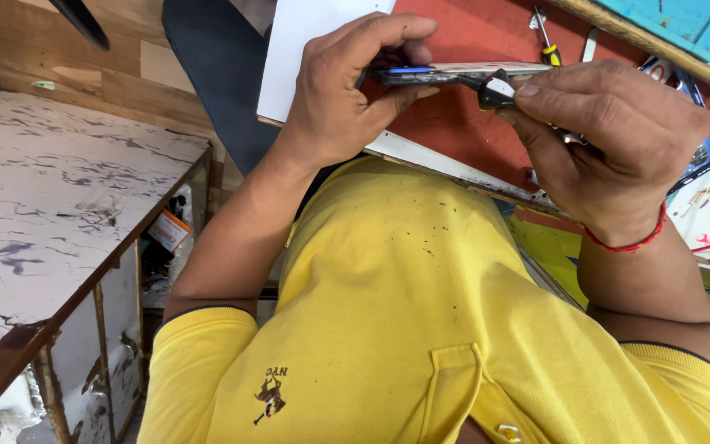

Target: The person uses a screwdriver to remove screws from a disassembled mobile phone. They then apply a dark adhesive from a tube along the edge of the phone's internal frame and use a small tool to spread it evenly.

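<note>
Marbled white tabletop (51,197) fills the left, with an orange-and-white packet (168,231) tucked under its edge. The left hand (343,90) grips a thin phone (421,76) edge-on over the red mat (462,123). The right hand's (618,140) fingers are closed on a black tool (496,89) whose tip sits in the phone's seam; the phone looks only partly opened, its halves not yet separated.

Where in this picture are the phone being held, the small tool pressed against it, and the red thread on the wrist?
Phone (421,76): head view, on its thin dark edge between the fingers.
Small tool (496,89): head view, on its black and white tip at the phone's edge.
Red thread (630,244): head view, on the band under the wrist.
</note>
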